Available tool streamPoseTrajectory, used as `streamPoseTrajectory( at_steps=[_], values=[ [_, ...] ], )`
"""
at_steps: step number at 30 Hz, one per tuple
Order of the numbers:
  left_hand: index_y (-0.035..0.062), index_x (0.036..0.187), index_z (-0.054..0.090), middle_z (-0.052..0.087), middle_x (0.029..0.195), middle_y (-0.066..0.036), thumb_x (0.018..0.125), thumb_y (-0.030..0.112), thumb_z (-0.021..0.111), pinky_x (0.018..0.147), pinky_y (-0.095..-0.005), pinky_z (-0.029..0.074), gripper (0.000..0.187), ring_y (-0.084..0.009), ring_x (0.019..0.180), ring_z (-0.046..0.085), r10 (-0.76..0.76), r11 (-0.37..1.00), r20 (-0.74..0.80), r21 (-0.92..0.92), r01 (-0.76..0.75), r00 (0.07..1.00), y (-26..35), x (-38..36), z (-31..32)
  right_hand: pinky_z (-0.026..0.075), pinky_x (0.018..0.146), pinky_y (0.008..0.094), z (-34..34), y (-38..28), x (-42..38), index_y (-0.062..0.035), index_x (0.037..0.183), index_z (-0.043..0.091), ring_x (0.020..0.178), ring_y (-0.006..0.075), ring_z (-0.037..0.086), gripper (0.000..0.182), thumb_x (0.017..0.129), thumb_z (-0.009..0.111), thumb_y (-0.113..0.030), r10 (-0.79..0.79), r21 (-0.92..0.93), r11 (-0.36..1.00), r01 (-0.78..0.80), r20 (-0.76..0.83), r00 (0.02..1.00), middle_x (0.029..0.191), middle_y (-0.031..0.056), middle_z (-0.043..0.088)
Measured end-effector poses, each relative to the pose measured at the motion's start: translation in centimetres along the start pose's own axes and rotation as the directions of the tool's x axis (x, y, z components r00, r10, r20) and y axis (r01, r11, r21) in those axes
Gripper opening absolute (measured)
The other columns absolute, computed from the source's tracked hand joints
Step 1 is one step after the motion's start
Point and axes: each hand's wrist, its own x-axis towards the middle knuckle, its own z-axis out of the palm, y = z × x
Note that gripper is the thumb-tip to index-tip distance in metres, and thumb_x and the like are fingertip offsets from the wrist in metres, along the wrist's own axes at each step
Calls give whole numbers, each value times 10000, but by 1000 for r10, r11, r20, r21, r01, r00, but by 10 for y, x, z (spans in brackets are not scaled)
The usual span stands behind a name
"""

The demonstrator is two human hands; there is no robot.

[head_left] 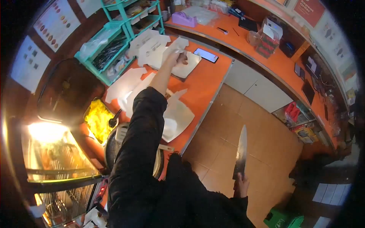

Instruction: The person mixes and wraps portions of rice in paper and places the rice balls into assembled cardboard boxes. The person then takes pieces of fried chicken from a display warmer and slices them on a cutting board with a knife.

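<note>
A large kitchen knife (pixel 242 152) points upward over the floor, its handle wrapped by my right hand (pixel 242 185). My left hand (pixel 173 59) reaches to the far end of the orange counter, over an opened white paper box (pixel 186 67). Its fingers are bent around or beside small brown pieces of food (pixel 182 58); whether they grip one is too small to tell. Nearer along the same counter lies another opened white box (pixel 176 119), partly behind my left sleeve. A phone (pixel 206 55) with a lit screen lies right of the far box.
Teal shelf trays (pixel 110 51) stand behind the counter at the left. Yellow food fills a container (pixel 99 119) beside a round pan (pixel 111 146), near a lit glass warmer (pixel 57 152). A long orange worktop (pixel 243 41) with a tape dispenser (pixel 184 19) curves along the right.
</note>
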Motion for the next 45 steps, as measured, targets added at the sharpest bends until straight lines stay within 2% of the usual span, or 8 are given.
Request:
streamPoseTrajectory(
  at_steps=[10, 18, 25, 27, 28, 35, 38, 45],
  values=[
    [29, 1146, 422, 533, 1047, -100, 860, 252, 456, 828, -337, 430, 365, -207, 898, 539, 21, 990, 4, 142, -21, 1000, 73, -27, -39, 314, 300, 229, 3, 5, 47, -32, 750, 514, 343, 76, 391, 298, 836, 520, -318, 40, -123, 992, -21, 152, 988, 484, 6, 443],
    [-10, 1182, 412, 416, 1213, -183, 795, 196, 551, 900, -414, 377, 460, -276, 1082, 457, 132, 983, 262, -160, -91, 956, 128, -393, -4, 318, 329, 192, 68, -69, 17, -94, 710, 439, 371, 49, 392, 286, 851, 498, -335, -222, -182, 942, 282, 292, 930, 488, -22, 403],
    [1, 948, 542, 572, 818, -52, 750, 128, 613, 585, -241, 445, 245, -109, 670, 523, -65, 992, -149, 99, 80, 987, 161, -730, -69, 328, 339, 192, 140, -53, -81, -87, 682, 453, 398, 39, 417, 300, 840, 513, -336, -232, -113, 908, 403, 667, 708, 504, -20, 434],
    [11, 989, 541, 579, 882, -56, 753, 143, 609, 644, -256, 438, 279, -112, 740, 517, -220, 919, -284, 260, 296, 933, 153, -786, -80, 337, 344, 204, 168, -42, -123, -82, 696, 464, 402, 53, 426, 289, 842, 509, -328, -253, -126, 822, 556, 794, 553, 502, -7, 436],
    [18, 1021, 537, 583, 915, -56, 753, 160, 610, 672, -264, 430, 312, -119, 777, 512, 91, 706, -634, 585, 400, 768, 114, -819, -83, 347, 350, 217, 173, -38, -142, -76, 711, 474, 406, 67, 435, 279, 844, 505, -320, -271, -111, 711, 694, 868, 417, 499, 6, 438],
    [110, 1092, 523, 612, 882, -103, 682, 274, 559, 750, -381, 432, 443, -279, 879, 551, 192, 252, -724, 689, 680, 663, -29, -845, -135, 418, 497, 439, 207, 55, -217, -62, 857, 542, 601, 391, 541, 241, 835, 487, -295, -186, -74, 160, 984, 977, 104, 695, 191, 571],
    [188, 1053, 526, 551, 1014, -91, 683, 254, 568, 758, -428, 416, 378, -279, 880, 544, 750, -57, -257, 893, 447, 609, -92, -795, -134, 420, 521, 457, 212, 90, -230, -63, 860, 539, 630, 389, 552, 253, 836, 478, -307, -250, -77, 260, 962, 957, 145, 693, 202, 567],
    [134, 994, 509, 413, 1135, -133, 681, 227, 582, 803, -467, 346, 335, -292, 978, 444, 481, -143, -319, 891, 432, 817, -125, -801, -138, 399, 522, 475, 210, 114, -264, -29, 784, 501, 632, 409, 536, 270, 835, 481, -294, -256, -140, 229, 963, 946, 198, 678, 219, 555]
  ],
)
